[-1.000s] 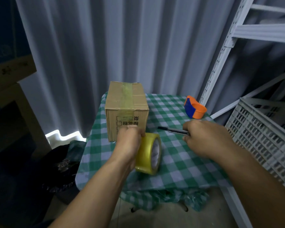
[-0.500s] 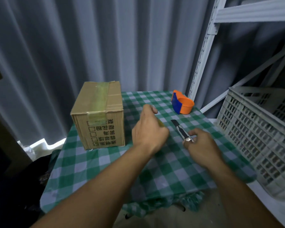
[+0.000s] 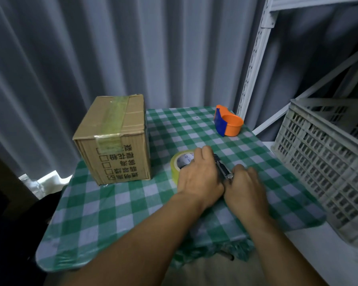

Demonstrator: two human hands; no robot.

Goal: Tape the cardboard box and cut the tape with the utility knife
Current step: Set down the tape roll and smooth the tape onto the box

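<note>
A cardboard box [image 3: 114, 139] stands at the back left of the green checked table [image 3: 132, 203], with a strip of yellowish tape over its top seam and down its front. A yellow tape roll [image 3: 179, 165] lies flat on the cloth just right of the box. My left hand [image 3: 198, 178] rests on the roll's right side, fingers curled over it. My right hand [image 3: 246, 190] is beside it, holding the handle end of a dark utility knife [image 3: 222, 169] that points away from me between the two hands.
An orange and blue tape dispenser [image 3: 228, 124] sits at the table's back right corner. A grey slatted plastic crate [image 3: 327, 162] stands to the right, beside a white metal shelf upright [image 3: 254, 58]. A grey curtain hangs behind the table.
My left hand carried the tape roll from the table's front edge to a spot right of the box and laid it flat. My right hand turned the knife to point away. The view shifted right.
</note>
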